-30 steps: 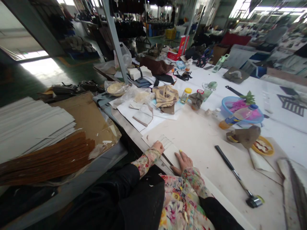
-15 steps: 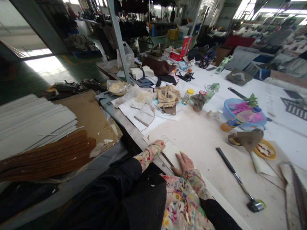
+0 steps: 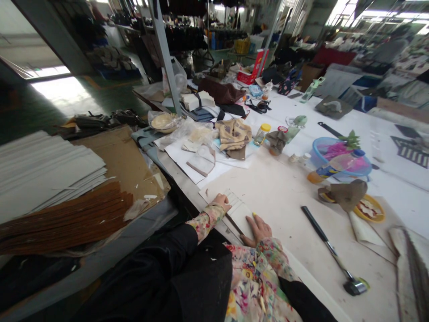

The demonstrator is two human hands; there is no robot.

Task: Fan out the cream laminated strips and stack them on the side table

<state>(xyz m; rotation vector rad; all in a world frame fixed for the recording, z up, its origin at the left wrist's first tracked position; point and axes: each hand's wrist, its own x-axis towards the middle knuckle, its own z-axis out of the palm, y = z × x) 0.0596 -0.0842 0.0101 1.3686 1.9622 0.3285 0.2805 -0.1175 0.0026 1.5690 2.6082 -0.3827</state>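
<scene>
A flat off-white piece (image 3: 238, 209) with faint lines across it and a dark strip (image 3: 234, 223) along its near edge lies at the table's edge. At its left end, my left hand (image 3: 221, 202) is closed, fingers curled down against the piece; whatever they pinch is hidden. My right hand (image 3: 258, 230) rests on the right end with fingers stretched and thumb apart near the strip's end. A hammer (image 3: 331, 248) with a black handle lies to the right of my right hand, apart from it.
Stacked white sheets (image 3: 50, 165) and brown strips (image 3: 67, 219) lie on cardboard at left. Beyond my hands are a patterned cloth (image 3: 233, 134) and a yellow-lidded jar (image 3: 262, 134). A blue basin (image 3: 318, 147), a tilted bottle (image 3: 338, 165) and a yellow bowl (image 3: 380, 214) stand at right.
The view has shifted very slightly. Both hands stay at the off-white piece in nearly the same pose; nothing else has visibly moved.
</scene>
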